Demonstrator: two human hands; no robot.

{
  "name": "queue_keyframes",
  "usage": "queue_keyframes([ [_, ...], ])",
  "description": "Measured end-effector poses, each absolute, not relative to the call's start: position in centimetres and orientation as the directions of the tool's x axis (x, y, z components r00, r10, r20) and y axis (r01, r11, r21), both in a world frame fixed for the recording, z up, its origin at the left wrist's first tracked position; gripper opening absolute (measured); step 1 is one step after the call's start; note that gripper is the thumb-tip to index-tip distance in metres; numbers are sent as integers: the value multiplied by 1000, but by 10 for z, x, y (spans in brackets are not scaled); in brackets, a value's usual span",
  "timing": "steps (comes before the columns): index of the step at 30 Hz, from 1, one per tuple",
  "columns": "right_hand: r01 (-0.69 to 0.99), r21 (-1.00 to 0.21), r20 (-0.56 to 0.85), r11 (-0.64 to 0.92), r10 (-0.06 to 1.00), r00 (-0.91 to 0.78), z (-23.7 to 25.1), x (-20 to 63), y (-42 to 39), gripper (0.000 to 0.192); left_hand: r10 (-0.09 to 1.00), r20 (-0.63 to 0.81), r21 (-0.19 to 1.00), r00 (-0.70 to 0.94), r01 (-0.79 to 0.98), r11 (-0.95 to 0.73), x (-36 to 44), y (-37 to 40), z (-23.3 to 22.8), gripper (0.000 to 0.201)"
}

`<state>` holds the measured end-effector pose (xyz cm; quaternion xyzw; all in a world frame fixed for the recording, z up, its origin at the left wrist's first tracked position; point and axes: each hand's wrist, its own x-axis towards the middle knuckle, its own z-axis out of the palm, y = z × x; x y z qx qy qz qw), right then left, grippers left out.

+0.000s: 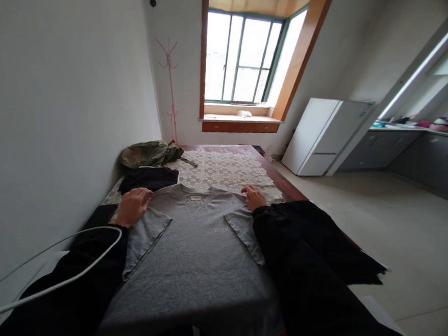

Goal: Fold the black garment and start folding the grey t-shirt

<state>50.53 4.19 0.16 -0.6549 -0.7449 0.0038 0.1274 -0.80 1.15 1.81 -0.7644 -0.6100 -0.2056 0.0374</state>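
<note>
A grey T-shirt [195, 248] lies spread face up on the table, collar toward the window, both short sleeves laid out. My left hand [132, 206] rests on its left shoulder with the fingers curled, pinching the fabric at the seam. On the opposite shoulder, my right hand [254, 196] grips the cloth near the table's right edge. Both my arms are in black sleeves.
Beyond the shirt lie a folded black garment [149, 178] and an olive-green garment [150, 153] on a lace tablecloth [224, 171]. A white cable [70, 275] loops over my left sleeve. A wall runs along the left. A white fridge [326, 137] and kitchen counter [420, 148] stand right.
</note>
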Motion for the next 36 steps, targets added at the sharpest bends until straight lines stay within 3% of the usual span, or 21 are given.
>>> queue_keyframes([
  [5,966,-129,15,223,975,-223,15,524,40,25,954,103,197,280,935,-295,-32,9,28,33],
  [8,966,-108,-41,233,970,-239,27,528,51,16,963,49,113,264,957,-268,-42,11,37,29],
  [11,962,-107,-86,253,961,-262,36,530,59,20,961,5,51,276,960,-276,-51,16,46,25],
  [15,945,-140,-105,297,944,-312,40,536,61,15,957,-36,56,287,957,-285,-63,25,51,18],
  [19,938,-160,-78,309,943,-324,38,544,59,1,965,-18,115,260,960,-256,-73,34,51,18],
  [27,945,-115,-23,307,950,-312,30,542,48,4,970,21,71,241,968,-242,-73,32,47,11],
  [33,945,-120,67,305,952,-299,50,532,9,20,938,224,170,264,937,-305,-35,-23,46,38],
  [36,929,-170,41,330,944,-328,56,537,-52,16,925,184,247,331,896,-370,-26,-72,42,37],
])
